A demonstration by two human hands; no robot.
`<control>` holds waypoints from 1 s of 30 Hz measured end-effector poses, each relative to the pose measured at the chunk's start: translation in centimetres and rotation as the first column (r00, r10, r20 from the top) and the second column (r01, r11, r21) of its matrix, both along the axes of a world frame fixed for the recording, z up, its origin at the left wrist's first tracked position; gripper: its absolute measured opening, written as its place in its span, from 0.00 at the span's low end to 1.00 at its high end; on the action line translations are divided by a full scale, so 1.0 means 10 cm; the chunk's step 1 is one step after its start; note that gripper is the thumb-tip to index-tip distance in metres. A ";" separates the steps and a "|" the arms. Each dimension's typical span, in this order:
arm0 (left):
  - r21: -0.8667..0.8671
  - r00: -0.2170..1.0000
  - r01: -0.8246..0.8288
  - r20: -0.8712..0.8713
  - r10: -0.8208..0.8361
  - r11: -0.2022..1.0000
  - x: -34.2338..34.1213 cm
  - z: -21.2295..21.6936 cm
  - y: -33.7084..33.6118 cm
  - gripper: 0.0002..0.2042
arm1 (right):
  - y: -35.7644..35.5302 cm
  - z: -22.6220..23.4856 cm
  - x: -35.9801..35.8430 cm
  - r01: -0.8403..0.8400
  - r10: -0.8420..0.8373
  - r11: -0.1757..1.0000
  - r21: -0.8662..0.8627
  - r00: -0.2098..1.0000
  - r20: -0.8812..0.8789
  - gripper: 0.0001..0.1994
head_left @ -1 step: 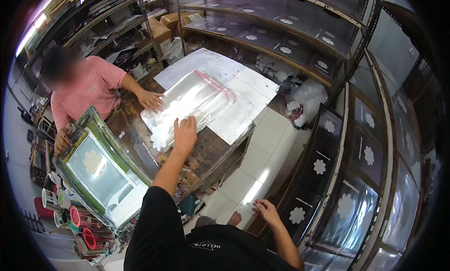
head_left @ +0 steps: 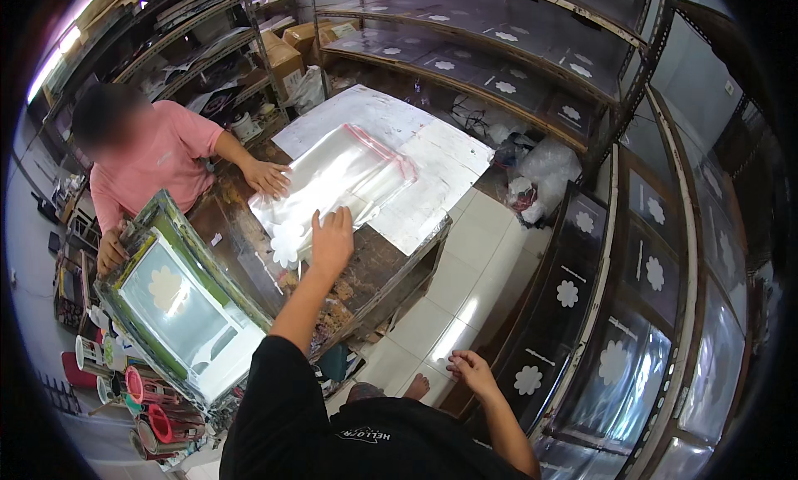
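A stack of clear plastic bags (head_left: pixel 332 177) with a pink-edged far end lies on the table, and a white flower print (head_left: pixel 287 243) shows at its near corner. My left hand (head_left: pixel 332 241) is at the stack's near edge, fingers bent together on the top bag's edge; the fingertips are partly lost against the shiny film. Away from the table, my right hand (head_left: pixel 471 372) hangs low over the floor, fingers loosely curled and apart, with nothing visible in it. Across the table, a co-worker's hand (head_left: pixel 266 179) rests on the stack's left side.
The co-worker's other hand (head_left: pixel 110 251) holds a tilted screen-printing frame (head_left: pixel 212 280) at the table's left. Racks (head_left: pixel 465 31) of flower-printed sheets stand behind, and more printed sheets (head_left: pixel 567 294) lie along my right. Paint pots (head_left: pixel 170 422) crowd the lower left.
My left hand has shifted slightly right and toward me. The bag's flower-printed corner has moved a little to the right. My right hand and the co-worker's hands look unchanged.
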State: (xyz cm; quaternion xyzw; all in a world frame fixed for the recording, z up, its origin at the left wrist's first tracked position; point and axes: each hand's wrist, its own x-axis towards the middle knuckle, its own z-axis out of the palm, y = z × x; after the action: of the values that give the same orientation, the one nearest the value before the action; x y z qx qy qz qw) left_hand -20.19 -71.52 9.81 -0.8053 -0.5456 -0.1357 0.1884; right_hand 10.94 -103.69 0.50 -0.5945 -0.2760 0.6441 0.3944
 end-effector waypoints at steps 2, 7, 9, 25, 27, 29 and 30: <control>0.062 0.995 0.087 0.032 -0.089 0.994 0.27 0.12 -0.31 0.24 | 0.16 0.21 -0.08 0.027 -0.022 0.998 0.059 0.997 -0.075 0.21; 0.021 0.914 0.378 0.150 -0.377 0.926 0.95 0.42 -1.34 0.23 | 0.69 1.13 -0.16 0.271 -0.018 0.878 0.394 0.842 -0.540 0.39; 0.005 0.842 0.518 0.170 -0.511 0.855 1.06 0.44 -1.71 0.23 | 0.78 1.36 -0.12 0.320 -0.009 0.845 0.430 0.811 -0.585 0.35; -0.040 -0.046 0.996 0.510 -0.859 -0.077 0.32 0.79 -3.52 0.38 | -2.03 2.49 -1.11 0.260 -0.616 0.787 0.559 0.362 0.699 0.14; 0.074 -0.130 0.992 0.567 -0.813 -0.106 0.19 0.85 -3.54 0.37 | -2.53 2.87 -1.47 0.321 -0.665 0.744 0.586 0.268 0.698 0.14; 0.099 -0.132 0.991 0.601 -0.789 -0.091 0.14 0.88 -3.52 0.34 | -2.96 3.28 -1.84 0.374 -0.670 0.729 0.573 0.218 0.710 0.16; 0.091 -0.120 0.993 0.610 -0.784 -0.082 0.15 0.91 -3.53 0.32 | -3.16 3.54 -2.03 0.405 -0.657 0.732 0.547 0.210 0.724 0.19</control>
State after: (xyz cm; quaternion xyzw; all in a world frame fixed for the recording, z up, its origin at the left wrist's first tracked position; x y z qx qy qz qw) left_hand -18.67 -106.85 18.90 -0.8971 0.1489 -0.3062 -0.2817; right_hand -9.34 -135.29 35.85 -0.8431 -0.2911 0.0134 0.4520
